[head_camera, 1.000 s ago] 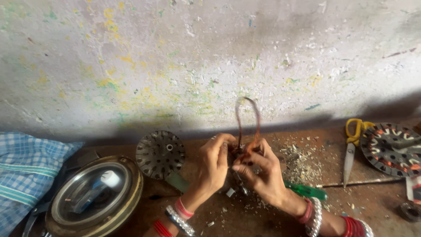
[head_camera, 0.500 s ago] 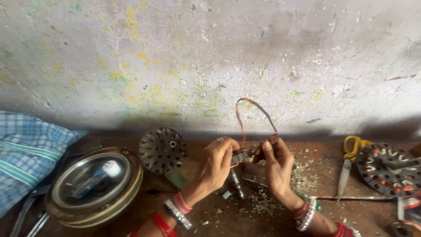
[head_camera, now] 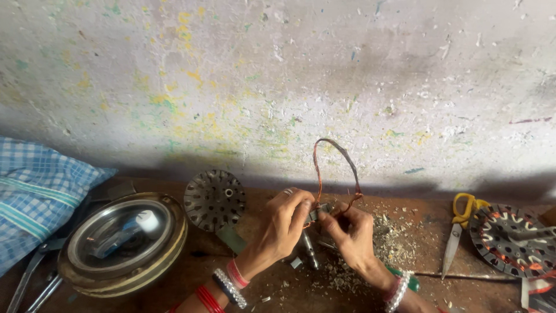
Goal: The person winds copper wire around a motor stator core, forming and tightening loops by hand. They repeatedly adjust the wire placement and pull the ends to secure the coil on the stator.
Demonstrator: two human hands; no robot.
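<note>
Head view, bench items listed from near edge to wall. Left hand (head_camera: 284, 223): wrist with red and beaded bangles, fingers curled and pinching a small grey metal part (head_camera: 317, 213) at the bench's centre. Right hand (head_camera: 353, 232): bangled wrist, fingertips closed on the same part from the other side, touching the left hand's fingertips. Copper wire loop (head_camera: 336, 168): rises from the pinched part and arches upward in front of the wall, both ends meeting at the fingers. Wooden bench (head_camera: 260, 284): brown, worn, strewn with pale shavings (head_camera: 394, 243) just right of the right hand. Round metal housing (head_camera: 124, 243): left of the hands, dish-shaped, with a small white-capped object inside. Perforated dark disc (head_camera: 214, 200): between the housing and the left hand. Blue checked cloth (head_camera: 35, 191): far left. Yellow-handled scissors (head_camera: 460, 232): well right of the hands. Wound stator (head_camera: 515, 240): right edge, copper coils showing. Paint-flecked wall (head_camera: 278, 87): behind everything.
</note>
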